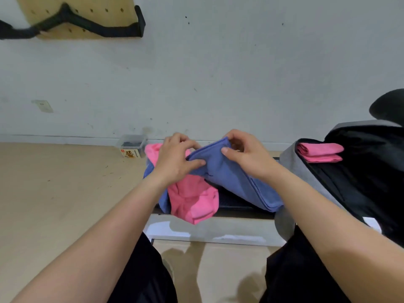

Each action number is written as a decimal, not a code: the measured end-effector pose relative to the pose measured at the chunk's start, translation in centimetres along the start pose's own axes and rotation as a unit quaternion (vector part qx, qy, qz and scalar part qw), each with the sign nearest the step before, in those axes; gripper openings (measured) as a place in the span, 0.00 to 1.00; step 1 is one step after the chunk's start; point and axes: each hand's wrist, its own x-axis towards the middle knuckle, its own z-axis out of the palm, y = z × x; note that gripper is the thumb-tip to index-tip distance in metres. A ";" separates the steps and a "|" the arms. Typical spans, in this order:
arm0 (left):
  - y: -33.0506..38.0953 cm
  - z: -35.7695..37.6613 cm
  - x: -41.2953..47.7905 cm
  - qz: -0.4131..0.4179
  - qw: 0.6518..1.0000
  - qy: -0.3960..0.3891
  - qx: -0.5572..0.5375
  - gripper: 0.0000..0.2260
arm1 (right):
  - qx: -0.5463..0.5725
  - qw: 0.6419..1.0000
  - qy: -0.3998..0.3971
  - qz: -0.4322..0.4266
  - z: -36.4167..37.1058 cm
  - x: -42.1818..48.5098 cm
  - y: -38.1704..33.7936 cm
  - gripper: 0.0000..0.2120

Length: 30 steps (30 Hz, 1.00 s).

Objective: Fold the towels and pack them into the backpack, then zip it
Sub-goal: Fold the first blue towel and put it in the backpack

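We judged the task to be somewhere in its middle. One folded pink towel already lay inside the open backpack, which sat to the right of our hands with its dark lining showing and its zip undone. That was the only packed piece we could make out.

Our left hand and right hand were close together above the low counter, both closed in a pinch on the top edge of the blue towel. Thumb and fingers of each hand gripped the fabric, the hands only a short gap apart, and the cloth hung down and away beneath our right forearm in what looked like several layers. So we took this towel to be partly folded, the fold being squared up rather than finished.

Under our left hand lay a crumpled pink towel, unfolded, draped over the near edge of the counter. A strip of further blue cloth showed just left of it; we could not tell whether this belonged to the held towel or to another one.

Left to do, by our reckoning: finish the blue towel, fold the crumpled pink one, move both across to the backpack on the right, and close the zip.
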 end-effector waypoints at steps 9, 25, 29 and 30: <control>6.7 -7.2 4.7 0.002 0.965 0.076 -0.253 0.01 | 0.032 0.986 0.161 0.038 -7.7 2.2 -5.3 0.06; 11.4 -9.2 4.9 -0.020 0.971 0.164 -0.171 0.03 | 0.005 0.981 0.173 0.088 -8.7 -0.9 -10.8 0.03; 12.2 -7.5 3.6 -0.072 0.961 0.212 -0.162 0.11 | 0.029 0.979 0.172 0.103 -7.7 -1.4 -10.3 0.04; 12.5 -6.8 3.3 -0.069 0.960 0.171 -0.210 0.10 | 0.030 0.978 0.176 0.110 -7.3 -1.3 -10.1 0.04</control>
